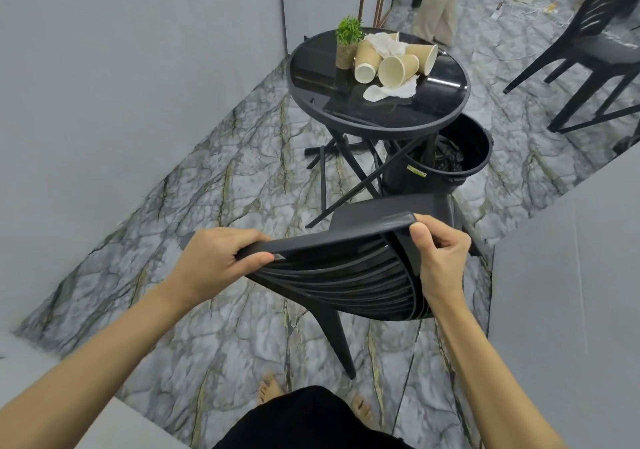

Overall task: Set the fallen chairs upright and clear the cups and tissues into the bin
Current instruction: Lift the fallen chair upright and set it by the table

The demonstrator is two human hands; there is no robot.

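Observation:
A black slatted chair (pixel 349 275) stands in front of me, its backrest top held at both ends. My left hand (pixel 214 261) grips the left end of the top rail and my right hand (pixel 440 251) grips the right end. Beyond it a round black table (pixel 311 81) carries several tan paper cups (pixel 394 67) lying on their sides and crumpled white tissues (pixel 391 90). A black bin (pixel 474 157) with a dark liner stands on the floor by the table's right side, partly under its rim.
A small potted plant (pixel 348 41) stands on the table. Another black chair (pixel 588 50) stands upright at the far right. Grey walls close in on the left and right. A person's legs (pixel 440 1) show behind the table. My bare feet are on the marble floor.

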